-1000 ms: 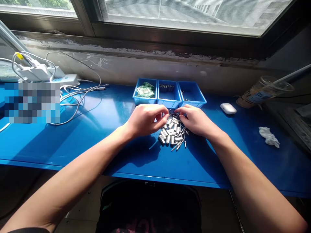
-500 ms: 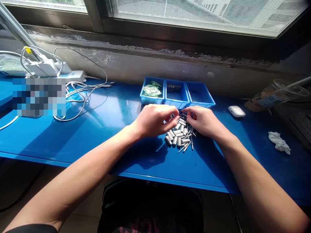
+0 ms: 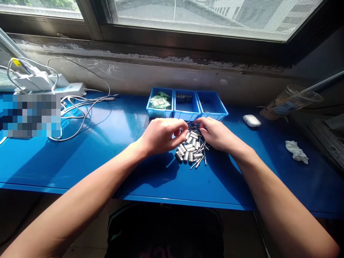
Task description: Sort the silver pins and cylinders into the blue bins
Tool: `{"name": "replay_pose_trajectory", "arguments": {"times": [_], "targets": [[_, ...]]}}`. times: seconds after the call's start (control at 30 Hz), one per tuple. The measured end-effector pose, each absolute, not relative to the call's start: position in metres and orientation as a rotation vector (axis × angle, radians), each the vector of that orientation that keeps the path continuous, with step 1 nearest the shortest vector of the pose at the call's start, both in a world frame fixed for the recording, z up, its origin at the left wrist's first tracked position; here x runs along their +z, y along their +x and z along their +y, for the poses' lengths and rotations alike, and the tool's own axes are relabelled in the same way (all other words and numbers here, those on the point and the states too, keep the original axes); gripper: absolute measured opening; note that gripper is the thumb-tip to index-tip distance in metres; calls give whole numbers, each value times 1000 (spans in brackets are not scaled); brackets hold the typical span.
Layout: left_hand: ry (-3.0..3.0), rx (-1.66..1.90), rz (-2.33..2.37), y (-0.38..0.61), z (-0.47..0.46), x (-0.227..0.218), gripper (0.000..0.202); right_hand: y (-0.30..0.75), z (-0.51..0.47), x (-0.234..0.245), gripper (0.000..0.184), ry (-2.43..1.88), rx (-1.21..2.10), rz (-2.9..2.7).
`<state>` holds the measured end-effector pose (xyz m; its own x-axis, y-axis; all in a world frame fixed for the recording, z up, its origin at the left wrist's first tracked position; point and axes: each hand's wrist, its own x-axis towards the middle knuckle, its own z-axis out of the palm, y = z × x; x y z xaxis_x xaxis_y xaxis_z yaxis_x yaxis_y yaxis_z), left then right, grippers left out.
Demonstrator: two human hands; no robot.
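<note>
Little has changed: the left hand point(image 3: 164, 134) and right hand point(image 3: 217, 134) stay apart, fingers curled at the far end of the metal pieces point(image 3: 189, 147) on the counter point(image 3: 88, 152). Whether either grips one, I cannot tell; seemingly none has newly reached the blue boxes point(image 3: 186, 115).

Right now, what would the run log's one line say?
left hand: curled beside short silver metal pieces, grip unclear | right hand: curled near thin silver metal pins, grip unclear | beyond: three open blue plastic bins
</note>
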<state>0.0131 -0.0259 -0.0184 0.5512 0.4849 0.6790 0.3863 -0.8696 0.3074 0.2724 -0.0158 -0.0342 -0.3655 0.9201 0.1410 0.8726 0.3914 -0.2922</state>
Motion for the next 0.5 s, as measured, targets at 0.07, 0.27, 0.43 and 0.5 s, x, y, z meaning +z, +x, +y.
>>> {"name": "replay_pose_trajectory", "arguments": {"times": [0.07, 0.27, 0.43, 0.5], "targets": [[2657, 1215, 753, 13, -26, -18, 13, 273, -17, -33, 37, -1588, 247, -2368], [2663, 1252, 712, 14, -27, -15, 13, 274, -18, -34, 38, -1641, 231, -2438], [2543, 1552, 705, -2, -38, 15, 11, 269, -22, -33, 37, -1650, 228, -2404], [2497, 1596, 836, -21, -47, 34, 17, 267, -28, -24, 38, -1620, 225, -2385]]}}
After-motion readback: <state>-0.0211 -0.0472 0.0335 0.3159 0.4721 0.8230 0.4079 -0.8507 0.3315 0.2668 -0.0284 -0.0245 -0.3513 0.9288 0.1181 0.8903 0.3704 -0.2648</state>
